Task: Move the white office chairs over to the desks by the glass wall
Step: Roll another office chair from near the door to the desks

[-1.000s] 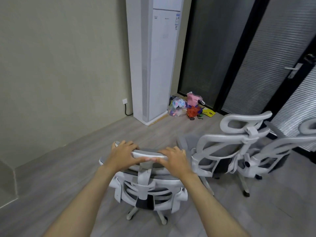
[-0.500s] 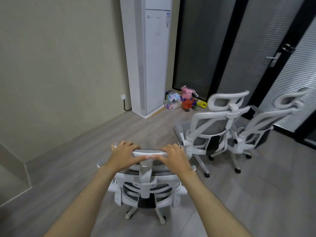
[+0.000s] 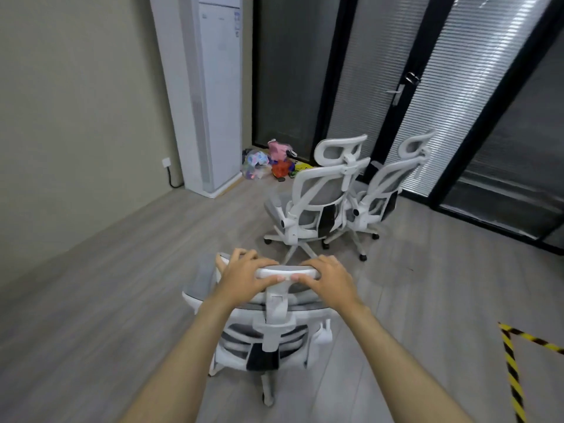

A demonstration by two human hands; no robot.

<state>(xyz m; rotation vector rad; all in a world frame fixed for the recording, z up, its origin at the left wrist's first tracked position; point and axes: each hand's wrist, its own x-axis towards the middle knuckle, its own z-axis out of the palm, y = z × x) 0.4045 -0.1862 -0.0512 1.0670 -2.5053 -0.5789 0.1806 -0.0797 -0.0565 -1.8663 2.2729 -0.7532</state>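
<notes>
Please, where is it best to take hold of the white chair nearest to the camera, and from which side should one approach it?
Take the near chair by its headrest bar, from behind the backrest. The bar runs level at the top, wide enough for both hands, and the chair faces away. The left hand and right hand already have this grip, fingers curled over it.

Single head-worn view, angled forward and down, close above hands (image 3: pixel 287 277) and floor (image 3: pixel 122 285).

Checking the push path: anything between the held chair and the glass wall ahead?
Yes. Both hands, left hand and right hand, grip the held chair by its headrest. Two parked white chairs stand on the floor directly ahead, between it and the glass wall. No desks are in view.
</notes>
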